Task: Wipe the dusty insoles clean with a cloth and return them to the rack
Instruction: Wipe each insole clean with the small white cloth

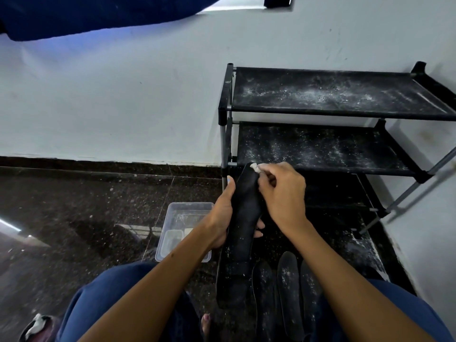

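1. Long black fabric-topped insole [243, 213] held in the air in front of the rack, long axis running near-to-far, one end pointing up and away toward the rack, near end down toward the person's lap; top face looks matte and mostly dust-free.
2. Left hand [222, 218] wrapped around the insole's left edge at mid-length, thumb lying along the top, fingertips showing under the right edge.
3. Right hand [281, 191] pinching a small crumpled white cloth [256, 167], pressed on the insole's far end at its right edge.
4. Second dark insole or strip [232, 280] below the held one, same near-to-far axis, speckled white; cannot tell if it is touching the held one.
5. Three more black flat insoles [287, 290] on the floor side by side, long axes near-to-far, dusted with white specks.
6. Black metal-framed shoe rack with fabric shelves [333, 95] against the white wall [123, 95], right of centre; the upper two shelves coated with white powdery dust.
7. Clear rectangular plastic tub [183, 230] on the floor, left of the hands, dusty inside.
8. Dark speckled glossy stone floor [86, 206]; blue trouser knees [111, 292] at bottom.
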A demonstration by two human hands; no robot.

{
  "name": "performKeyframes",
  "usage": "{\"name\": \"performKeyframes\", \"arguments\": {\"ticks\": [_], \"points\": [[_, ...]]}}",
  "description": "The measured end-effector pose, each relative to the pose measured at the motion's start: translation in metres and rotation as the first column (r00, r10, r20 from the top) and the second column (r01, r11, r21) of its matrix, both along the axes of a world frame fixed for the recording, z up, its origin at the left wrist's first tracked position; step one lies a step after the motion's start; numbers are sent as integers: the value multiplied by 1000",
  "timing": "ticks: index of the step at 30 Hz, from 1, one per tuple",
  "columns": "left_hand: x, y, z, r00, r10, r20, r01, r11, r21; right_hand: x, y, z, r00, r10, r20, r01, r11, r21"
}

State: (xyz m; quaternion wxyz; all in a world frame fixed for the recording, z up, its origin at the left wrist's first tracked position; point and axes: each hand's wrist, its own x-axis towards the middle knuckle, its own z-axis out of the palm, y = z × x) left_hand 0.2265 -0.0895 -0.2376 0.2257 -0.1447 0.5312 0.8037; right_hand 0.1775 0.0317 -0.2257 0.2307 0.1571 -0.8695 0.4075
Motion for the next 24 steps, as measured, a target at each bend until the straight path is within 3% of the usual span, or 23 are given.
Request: {"name": "performKeyframes", "arguments": {"ticks": [5,10,16,21,24], "points": [[-1,1,1,995,99,-16,-98,994,44,15,-12,-2,966,260,10,-260,965,36],[2,0,3,1000,-29,-11,28,999,-15,-5,3,0,1000,-18,22,18,1000,-2],[0,-1,3,998,35,-49,-36,999,-25,11,-9,-1,977,211,-30,-209,976,55],[1,-1,4,999,-23,-30,22,999,-32,-5,3,-2,999,-8,51,5,998,57],[2,-1,6,998,4,-63,-5,1000,-20,7,-6,-3,996,85,32,-87,995,45]]}}
